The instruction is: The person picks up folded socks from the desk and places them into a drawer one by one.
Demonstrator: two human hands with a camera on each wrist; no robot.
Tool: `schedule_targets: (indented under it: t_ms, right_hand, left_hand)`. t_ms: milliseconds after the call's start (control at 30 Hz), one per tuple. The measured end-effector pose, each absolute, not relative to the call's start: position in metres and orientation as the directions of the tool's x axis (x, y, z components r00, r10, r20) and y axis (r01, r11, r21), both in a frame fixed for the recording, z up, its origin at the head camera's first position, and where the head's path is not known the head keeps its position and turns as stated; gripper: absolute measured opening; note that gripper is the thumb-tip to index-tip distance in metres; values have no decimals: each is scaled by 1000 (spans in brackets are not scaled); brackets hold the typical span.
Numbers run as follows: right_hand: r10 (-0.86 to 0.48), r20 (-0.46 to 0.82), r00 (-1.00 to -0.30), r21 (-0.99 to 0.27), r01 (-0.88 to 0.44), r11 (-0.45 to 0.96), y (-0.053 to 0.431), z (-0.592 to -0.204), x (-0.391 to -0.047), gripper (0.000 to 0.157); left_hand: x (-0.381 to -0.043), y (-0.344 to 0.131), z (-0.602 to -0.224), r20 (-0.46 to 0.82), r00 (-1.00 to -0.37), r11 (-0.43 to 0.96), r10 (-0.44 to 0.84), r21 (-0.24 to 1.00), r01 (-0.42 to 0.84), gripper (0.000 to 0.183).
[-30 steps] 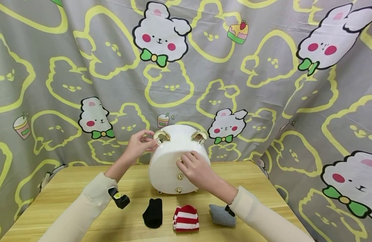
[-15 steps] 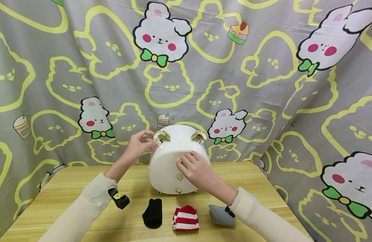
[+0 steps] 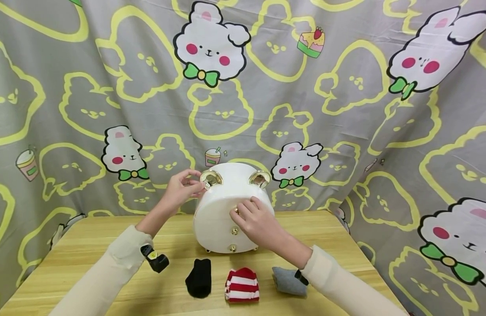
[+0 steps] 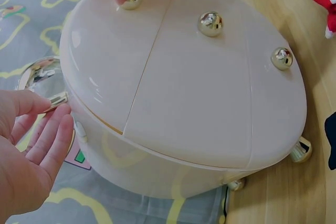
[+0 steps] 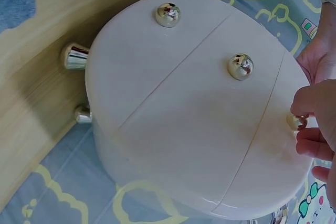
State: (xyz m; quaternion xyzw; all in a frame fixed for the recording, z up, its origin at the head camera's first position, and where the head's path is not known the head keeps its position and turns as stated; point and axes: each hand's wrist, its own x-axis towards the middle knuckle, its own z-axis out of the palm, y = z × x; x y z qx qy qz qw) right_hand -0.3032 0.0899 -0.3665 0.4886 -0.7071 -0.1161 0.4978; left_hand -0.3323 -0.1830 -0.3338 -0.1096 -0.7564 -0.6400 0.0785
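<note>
A white drawer box (image 3: 215, 224) with gold ears, round gold knobs and small gold feet stands on the table. My right hand (image 3: 252, 219) pinches the topmost knob (image 5: 297, 121) between thumb and fingers, covering most of it in the head view. At the box's upper left, the thumb and index finger of my left hand (image 4: 31, 145) hold the edge of the left gold ear (image 4: 44, 80), while its other fingers lie beside the box wall. The middle knob (image 4: 210, 23) and bottom knob (image 4: 282, 58) are untouched. Thin seams split the front into drawers, which look closed.
In front of the box lie a folded black sock (image 3: 199, 278), a red-and-white striped sock (image 3: 242, 285) and a grey sock (image 3: 288, 281), side by side. A patterned curtain (image 3: 227, 109) hangs behind the wooden table (image 3: 97, 245).
</note>
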Motion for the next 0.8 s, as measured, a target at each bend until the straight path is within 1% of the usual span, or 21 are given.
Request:
schedule_targets:
  t_ms: [233,400,533,667,733,800]
  right_hand:
    - [-807,587,-67,625,-595,504,96,-370,-301,32]
    - [-810,580,-82,615,-608,502,99,-373,-301,29]
    - [-817,571,-82,623,-604,496,101,-376,-300,27]
    - [-826,557,-81,643,-588,491,101,-380,-298,32]
    - [-828,555,-77,646,-587,488,101,-382,-297,30]
    - [-829,555,-66,646,-594,480,100,-386,-297,25]
  left_hand:
    - [-331,-183,-334,264,-962,152,69,950,271,28]
    - [-332,-183,-334,265,-962,152,72,950,273,29]
    - [-333,-183,-333,261,-963,157,68,950,268,30]
    - [-334,-181,-332,268,-962,173,58,946,274,31]
    - [-335,-180,-331,274,-960,179,51,944,278,31]
    - [-337,-180,-331,275,-961,180,42,944,278,30]
